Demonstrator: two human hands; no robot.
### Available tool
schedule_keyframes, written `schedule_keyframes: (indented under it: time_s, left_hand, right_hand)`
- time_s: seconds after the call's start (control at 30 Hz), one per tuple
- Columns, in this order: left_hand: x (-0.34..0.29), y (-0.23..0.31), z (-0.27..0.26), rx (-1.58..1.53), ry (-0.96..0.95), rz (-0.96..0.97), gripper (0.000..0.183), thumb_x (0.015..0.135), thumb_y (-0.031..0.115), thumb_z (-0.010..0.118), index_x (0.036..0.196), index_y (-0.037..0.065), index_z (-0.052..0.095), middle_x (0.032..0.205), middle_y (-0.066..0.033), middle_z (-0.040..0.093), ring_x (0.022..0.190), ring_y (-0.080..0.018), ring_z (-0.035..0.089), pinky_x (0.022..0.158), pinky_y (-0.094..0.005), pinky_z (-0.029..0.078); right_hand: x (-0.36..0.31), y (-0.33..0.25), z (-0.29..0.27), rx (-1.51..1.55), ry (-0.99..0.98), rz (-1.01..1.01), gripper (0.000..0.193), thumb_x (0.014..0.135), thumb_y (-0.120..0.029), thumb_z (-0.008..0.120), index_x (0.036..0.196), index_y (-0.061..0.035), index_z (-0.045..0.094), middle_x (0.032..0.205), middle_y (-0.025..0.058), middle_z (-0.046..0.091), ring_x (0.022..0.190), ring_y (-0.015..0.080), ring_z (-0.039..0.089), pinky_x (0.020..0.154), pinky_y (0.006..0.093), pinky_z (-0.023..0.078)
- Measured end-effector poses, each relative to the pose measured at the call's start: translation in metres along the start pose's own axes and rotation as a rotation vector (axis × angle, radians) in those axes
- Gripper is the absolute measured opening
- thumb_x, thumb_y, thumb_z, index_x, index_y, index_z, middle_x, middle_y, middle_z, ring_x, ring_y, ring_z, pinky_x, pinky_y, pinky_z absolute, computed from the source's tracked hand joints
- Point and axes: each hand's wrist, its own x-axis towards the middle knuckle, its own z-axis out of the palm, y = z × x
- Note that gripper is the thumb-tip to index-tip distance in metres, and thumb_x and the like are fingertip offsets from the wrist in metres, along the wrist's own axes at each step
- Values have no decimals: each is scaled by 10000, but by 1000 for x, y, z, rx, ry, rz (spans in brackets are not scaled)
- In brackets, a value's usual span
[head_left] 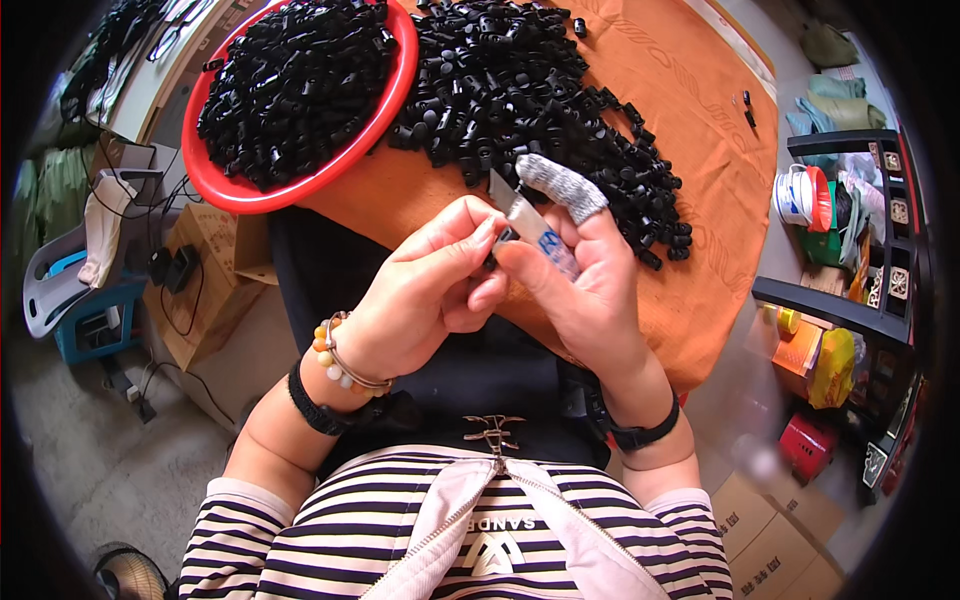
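Close together over my lap, at the table's near edge, both my hands are closed. My left hand pinches a small black plastic part between thumb and fingers; most of it is hidden. In my right hand is a small knife, its handle wrapped in pale material with blue marks. The blade points up and away from me, beside the part. A grey knitted finger cover sits on my right index finger. Beyond my hands spreads a heap of similar black parts.
A red basin full of black parts stands at the far left of the orange tablecloth. A few loose pieces lie at the far right. Left are a wooden box and a grey chair; right, a black shelf.
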Motion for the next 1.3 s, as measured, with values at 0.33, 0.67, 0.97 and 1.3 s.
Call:
schedule_keyframes:
  time_s: [0.33,0.67,0.97,1.3]
  left_hand:
    - [-6,14,-6,110,92,136,238,949,243,398,1145,112,430,668,-16,451,472,-54,325,419,-177,271]
    - [-29,80,-53,163,303,739,239,950,194,409,1147,61,433,970,-158,590,652,-154,561,533,-231,467]
    - [-36,106,-79,258,180,751,408,938,184,423,1311,73,303,1312,-258,385,1066,-305,548,774,-316,532]
    - [-10,48,-27,364,306,465,260,924,117,429,1155,8,481,827,-39,573,623,-55,516,532,-178,418]
  right_hand:
    - [9,1,-7,90,105,-41,428,839,22,569,1236,40,409,1187,117,498,1051,118,498,876,243,436]
    - [-9,-2,-52,-62,332,88,422,825,19,596,1221,32,451,1198,94,516,1101,139,487,952,266,360]
    - [-7,-11,-62,-132,403,65,416,877,-80,564,1252,27,418,887,16,567,756,49,483,670,162,385]
    - [-32,8,-87,-668,339,71,483,784,-37,674,1199,22,434,730,9,534,622,52,493,573,219,436]
